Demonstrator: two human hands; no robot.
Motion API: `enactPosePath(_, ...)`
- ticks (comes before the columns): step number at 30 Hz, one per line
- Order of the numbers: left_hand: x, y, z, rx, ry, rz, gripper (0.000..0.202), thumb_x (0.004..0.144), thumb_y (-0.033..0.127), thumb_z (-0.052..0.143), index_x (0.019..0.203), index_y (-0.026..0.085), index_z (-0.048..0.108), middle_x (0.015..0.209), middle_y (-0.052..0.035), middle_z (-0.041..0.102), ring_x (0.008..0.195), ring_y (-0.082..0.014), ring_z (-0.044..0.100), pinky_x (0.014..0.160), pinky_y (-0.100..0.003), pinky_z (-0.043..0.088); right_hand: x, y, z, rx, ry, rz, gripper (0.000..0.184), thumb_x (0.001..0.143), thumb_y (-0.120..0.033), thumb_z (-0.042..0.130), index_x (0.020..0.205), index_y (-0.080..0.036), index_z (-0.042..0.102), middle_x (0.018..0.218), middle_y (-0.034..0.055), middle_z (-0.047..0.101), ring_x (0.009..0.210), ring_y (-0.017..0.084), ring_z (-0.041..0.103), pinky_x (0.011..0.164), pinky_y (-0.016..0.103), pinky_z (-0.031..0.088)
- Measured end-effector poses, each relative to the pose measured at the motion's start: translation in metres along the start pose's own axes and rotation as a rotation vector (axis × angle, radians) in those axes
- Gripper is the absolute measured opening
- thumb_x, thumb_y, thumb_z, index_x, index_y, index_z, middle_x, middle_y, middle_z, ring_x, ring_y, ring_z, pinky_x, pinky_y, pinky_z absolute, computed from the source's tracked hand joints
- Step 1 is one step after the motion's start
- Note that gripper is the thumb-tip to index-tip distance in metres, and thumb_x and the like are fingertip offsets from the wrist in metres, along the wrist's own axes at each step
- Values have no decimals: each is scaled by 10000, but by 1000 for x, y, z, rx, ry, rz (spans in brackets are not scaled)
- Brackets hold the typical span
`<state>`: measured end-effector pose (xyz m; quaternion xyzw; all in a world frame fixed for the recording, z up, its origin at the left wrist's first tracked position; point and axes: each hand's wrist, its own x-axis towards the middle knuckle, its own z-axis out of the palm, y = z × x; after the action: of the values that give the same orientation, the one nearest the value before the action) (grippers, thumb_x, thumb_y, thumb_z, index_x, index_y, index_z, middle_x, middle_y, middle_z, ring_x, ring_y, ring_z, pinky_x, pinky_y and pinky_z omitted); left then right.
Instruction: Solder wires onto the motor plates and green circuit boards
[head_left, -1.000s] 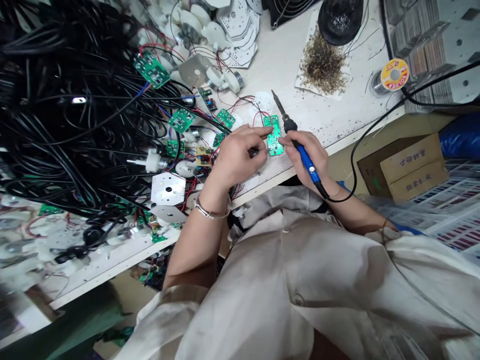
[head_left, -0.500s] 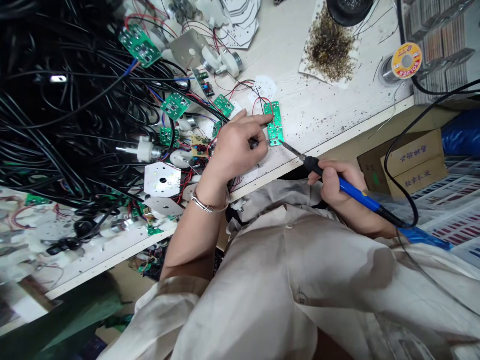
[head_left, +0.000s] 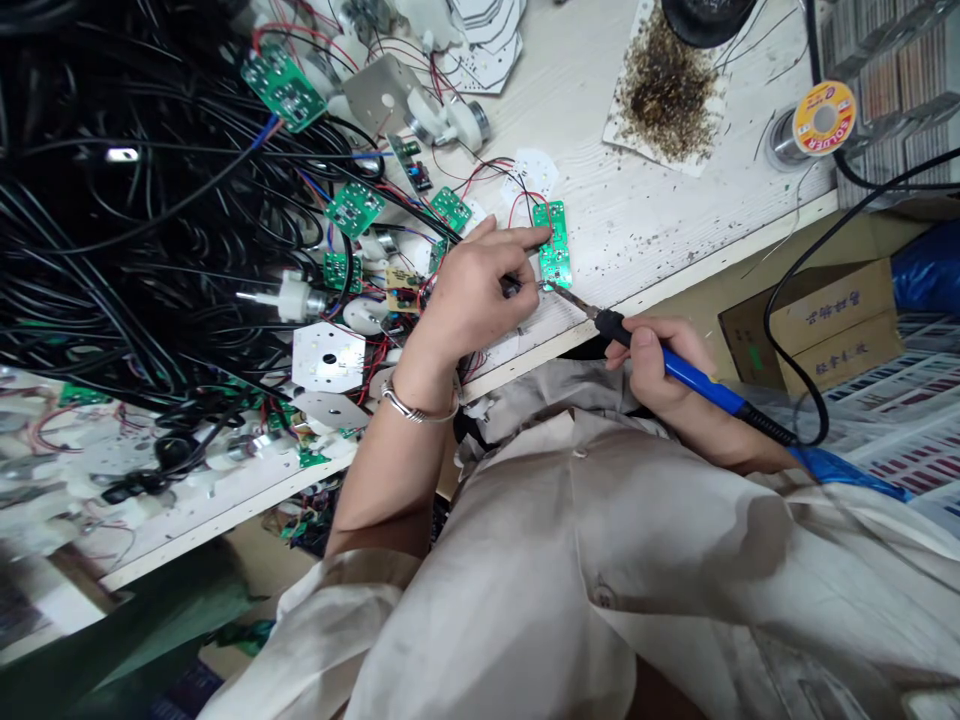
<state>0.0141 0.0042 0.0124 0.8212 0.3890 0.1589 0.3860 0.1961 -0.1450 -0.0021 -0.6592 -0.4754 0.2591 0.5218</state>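
A green circuit board point(head_left: 556, 250) lies on the white bench, with red and black wires at its far end. My left hand point(head_left: 484, 285) rests at its left side, index finger stretched onto the board. Thumb and other fingers are pinched by the board's near left corner on what looks like a wire, mostly hidden in the hand. My right hand point(head_left: 664, 365) is wrapped round the blue handle of a soldering iron point(head_left: 694, 382). The iron's tip meets the board's near edge, close to my left thumb.
Black cables point(head_left: 150, 200) heap up on the left, beside several wired boards and white pump-like motors point(head_left: 289, 297). A solder spool point(head_left: 823, 118) stands at right, near a debris-covered sheet point(head_left: 664, 95). A cardboard box point(head_left: 817, 325) sits below the bench edge.
The iron's tip has shifted left along the board's near edge, toward my left thumb. My right hand moved slightly left with it. My left hand stays on the board; the view has shifted a little.
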Motion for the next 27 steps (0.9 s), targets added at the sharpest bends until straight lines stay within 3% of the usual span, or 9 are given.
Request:
enactPosePath(4,0,1,1,-1,19,-11,69,779,172,580,740,229,587,1184,37,721,1250,-266,629,1235,-630,306,0,2,2,15,28,-39,105,929,-370,630,994,-308,683,641,-91,728,443,118,661,465,248,574)
enactPosePath(10,0,1,4,2,34,-18,85,764,155,567,717,226,565,1205,37,717,1246,-259,633,1246,-608,311,1,2,5,30,10,25,155,918,-398,636,978,-274,706,663,-73,740,450,120,667,497,248,596)
enactPosePath(17,2,1,7,18,34,-30,102,745,136,556,757,234,584,1212,43,712,1246,-266,632,1243,-615,327,1,6,10,95,61,56,136,905,-392,652,951,-278,712,600,-90,713,400,121,639,394,234,531)
enactPosePath(24,2,-1,8,31,54,11,108,726,116,545,698,220,545,1216,47,720,1236,-245,644,1250,-575,332,-1,3,1,27,-85,86,153,935,-348,630,1049,-265,690,712,-72,751,519,101,692,568,233,599)
enactPosePath(27,2,-4,9,24,85,51,112,715,121,542,667,221,526,1187,55,737,1208,-221,663,1244,-541,352,-3,4,1,27,-86,80,170,936,-362,630,1050,-251,691,710,-67,752,519,108,694,579,245,608)
